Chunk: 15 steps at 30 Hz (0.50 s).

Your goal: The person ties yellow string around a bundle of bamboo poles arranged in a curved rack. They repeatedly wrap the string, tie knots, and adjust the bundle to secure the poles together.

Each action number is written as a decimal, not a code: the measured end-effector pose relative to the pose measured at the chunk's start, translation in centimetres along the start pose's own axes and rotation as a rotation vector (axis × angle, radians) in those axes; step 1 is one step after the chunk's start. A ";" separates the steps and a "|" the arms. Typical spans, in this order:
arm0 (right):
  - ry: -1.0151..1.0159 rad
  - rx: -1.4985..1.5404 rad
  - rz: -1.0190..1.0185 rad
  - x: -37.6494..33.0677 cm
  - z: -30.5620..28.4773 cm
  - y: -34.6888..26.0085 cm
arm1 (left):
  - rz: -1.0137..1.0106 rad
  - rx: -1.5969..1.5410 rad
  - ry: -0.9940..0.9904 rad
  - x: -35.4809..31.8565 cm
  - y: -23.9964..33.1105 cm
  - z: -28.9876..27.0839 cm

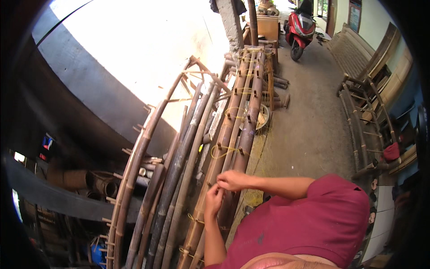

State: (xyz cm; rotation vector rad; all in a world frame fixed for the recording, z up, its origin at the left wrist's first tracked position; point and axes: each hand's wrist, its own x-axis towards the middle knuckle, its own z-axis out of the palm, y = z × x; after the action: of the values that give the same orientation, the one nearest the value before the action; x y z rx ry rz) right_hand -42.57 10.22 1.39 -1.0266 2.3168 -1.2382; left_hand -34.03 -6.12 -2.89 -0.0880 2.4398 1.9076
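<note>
My left hand (214, 201) and my right hand (234, 180) meet over a long bamboo pole (217, 162), close to one of its short pegs. Both are closed, with fingertips pinched near each other. Whatever is between them is too small to make out. A second pegged bamboo pole (247, 130) lies alongside, on the right. Thin yellow cord (233, 148) is looped around the poles at several places, both farther off and nearer to me. More yellow cord (254, 197) lies in a loose tangle beside my right forearm.
Several dark bamboo poles (179, 163) lie to the left, beside a curved bamboo frame (144, 143) with pegs. A round basin (264, 117) stands right of the poles. Far ahead is a red motorbike (302, 28); a bamboo rack (368, 119) lines the right wall.
</note>
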 end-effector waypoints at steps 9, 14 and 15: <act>-0.311 0.492 0.062 2.0 -2.5 -3.1 | 0.215 -0.088 0.468 -2.0 5.3 -2.0; -0.246 1.663 0.165 -1.9 -7.5 -8.6 | 0.254 -0.124 -0.224 -7.1 11.5 4.8; -0.232 1.507 0.150 -2.8 -7.9 -9.0 | 0.251 -0.394 -0.484 -8.5 15.1 6.1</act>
State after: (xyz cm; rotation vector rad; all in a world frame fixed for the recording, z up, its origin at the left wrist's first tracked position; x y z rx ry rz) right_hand -41.16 13.54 13.17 -0.3433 0.7244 -1.9969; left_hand -26.60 3.62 10.86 0.6177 1.8134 2.1623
